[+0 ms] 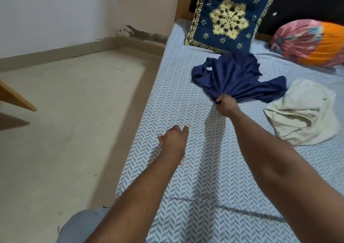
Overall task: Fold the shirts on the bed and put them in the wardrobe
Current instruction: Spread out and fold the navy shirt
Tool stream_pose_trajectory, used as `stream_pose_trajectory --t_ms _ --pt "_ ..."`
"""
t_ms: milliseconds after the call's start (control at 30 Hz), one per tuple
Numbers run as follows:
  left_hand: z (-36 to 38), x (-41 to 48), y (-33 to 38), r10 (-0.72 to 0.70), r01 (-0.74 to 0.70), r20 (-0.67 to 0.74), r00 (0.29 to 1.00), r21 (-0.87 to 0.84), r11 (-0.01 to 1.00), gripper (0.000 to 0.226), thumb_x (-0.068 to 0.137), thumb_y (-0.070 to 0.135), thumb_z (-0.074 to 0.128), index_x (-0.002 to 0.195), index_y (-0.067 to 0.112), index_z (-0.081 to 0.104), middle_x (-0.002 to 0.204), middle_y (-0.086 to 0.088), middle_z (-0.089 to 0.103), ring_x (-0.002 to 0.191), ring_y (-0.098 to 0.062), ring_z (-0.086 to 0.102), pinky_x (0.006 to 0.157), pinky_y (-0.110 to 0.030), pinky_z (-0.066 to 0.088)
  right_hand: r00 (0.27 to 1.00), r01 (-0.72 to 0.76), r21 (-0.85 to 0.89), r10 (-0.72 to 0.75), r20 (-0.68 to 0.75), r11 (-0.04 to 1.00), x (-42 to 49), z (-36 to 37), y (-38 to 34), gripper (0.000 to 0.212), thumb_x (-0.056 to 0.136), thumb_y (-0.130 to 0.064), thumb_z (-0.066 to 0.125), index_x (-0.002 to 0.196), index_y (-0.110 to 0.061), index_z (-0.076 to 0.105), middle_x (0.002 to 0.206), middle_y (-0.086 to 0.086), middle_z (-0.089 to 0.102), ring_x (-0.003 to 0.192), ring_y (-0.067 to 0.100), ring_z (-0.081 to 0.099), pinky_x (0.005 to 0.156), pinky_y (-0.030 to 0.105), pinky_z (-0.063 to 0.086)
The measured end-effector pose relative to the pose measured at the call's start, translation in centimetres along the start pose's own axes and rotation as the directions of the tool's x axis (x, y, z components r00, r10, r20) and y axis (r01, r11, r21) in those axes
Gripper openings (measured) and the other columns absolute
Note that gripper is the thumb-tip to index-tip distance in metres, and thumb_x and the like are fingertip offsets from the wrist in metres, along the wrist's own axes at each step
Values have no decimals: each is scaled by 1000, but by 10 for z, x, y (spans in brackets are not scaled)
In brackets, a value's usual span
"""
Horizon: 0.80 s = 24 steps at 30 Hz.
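The near-left strip of the bed [186, 168] is open; navy shirt [238, 78], cream shirt [301, 116], blue cushion [229, 17] and bolster [309, 41] obstruct the far and right areas.

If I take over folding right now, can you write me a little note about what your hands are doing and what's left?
Right hand: grips a bunched edge of the navy shirt, which lies crumpled on the bed.
Left hand: open over the sheet, holding nothing.
Pale shirt: crumpled on the bed, right of the navy one.
Done: no shirt is folded yet.
Left: fold both shirts and put them in the wardrobe, which is out of view.
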<state>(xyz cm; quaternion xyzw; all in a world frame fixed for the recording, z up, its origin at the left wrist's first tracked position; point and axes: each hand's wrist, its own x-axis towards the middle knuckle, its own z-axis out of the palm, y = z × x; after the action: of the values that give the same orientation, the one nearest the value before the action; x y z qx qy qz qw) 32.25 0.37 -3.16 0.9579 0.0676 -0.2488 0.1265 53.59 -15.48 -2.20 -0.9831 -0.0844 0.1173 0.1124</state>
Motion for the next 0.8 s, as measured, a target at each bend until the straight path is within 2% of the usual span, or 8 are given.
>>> stream_pose_trajectory --t_ms 100,233,367,433,533,667,733,800 --pt "9 -13 -10 27 -22 -90 996 53 998 125 63 37 88 154 19 4 146 -21 27 123 -35 48 101 -53 40 999 -13 96 9 47 995 -43 2 -8 8 87 -11 59 83 -4 62 82 17 61 90 40 64 69 33 47" --pt "20 -49 -23 88 -81 -187 978 47 996 97 85 47 67 155 15 9 151 -14 29 138 -33 31 108 -46 33 986 -144 325 110 122 935 -123 7 -4 33 79 -24 73 100 -15 48 88 6 60 82 27 61 69 36 50" --pt "47 -81 -46 118 -147 -139 983 -219 965 88 89 38 65 155 18 12 158 -9 18 146 -26 19 109 -37 34 943 -153 476 -17 333 866 -204 9 -2 11 83 -16 69 87 -13 60 71 8 54 66 22 54 57 32 45" --pt "65 -100 -50 74 -155 -206 976 -413 898 83 90 32 65 155 15 15 157 -9 20 143 -24 25 111 -34 31 908 -192 531 -57 416 826 -240 14 -2 9 85 -14 69 89 -6 67 65 4 52 60 16 49 52 26 41" --pt "83 -135 -44 -149 -111 -318 936 -670 734 78 90 24 66 153 8 22 152 -15 31 139 -31 35 111 -38 33 864 -248 570 -87 495 783 -294 30 2 17 85 -19 73 96 -6 71 65 3 52 54 12 46 50 25 37" --pt "96 -163 -42 -284 14 -225 932 -761 649 82 88 30 69 152 8 23 144 -19 36 128 -37 43 101 -42 41 816 -326 656 -148 559 680 -350 41 0 12 85 -24 75 93 -16 70 69 3 53 55 13 43 50 23 33" --pt "95 -173 -45 -289 30 -188 939 -790 613 67 88 29 69 144 7 40 136 -18 48 121 -36 51 97 -40 46 790 -340 675 -191 583 655 -373 39 -1 15 86 -29 74 92 -18 67 72 2 53 57 12 43 50 22 35" --pt "95 -180 -49 -275 27 -175 945 -799 601 31 89 22 66 117 8 63 116 -13 65 108 -32 61 86 -31 48 768 -332 685 -236 595 648 -392 34 0 17 90 -29 71 91 -14 63 67 0 49 53 11 38 48 20 33"
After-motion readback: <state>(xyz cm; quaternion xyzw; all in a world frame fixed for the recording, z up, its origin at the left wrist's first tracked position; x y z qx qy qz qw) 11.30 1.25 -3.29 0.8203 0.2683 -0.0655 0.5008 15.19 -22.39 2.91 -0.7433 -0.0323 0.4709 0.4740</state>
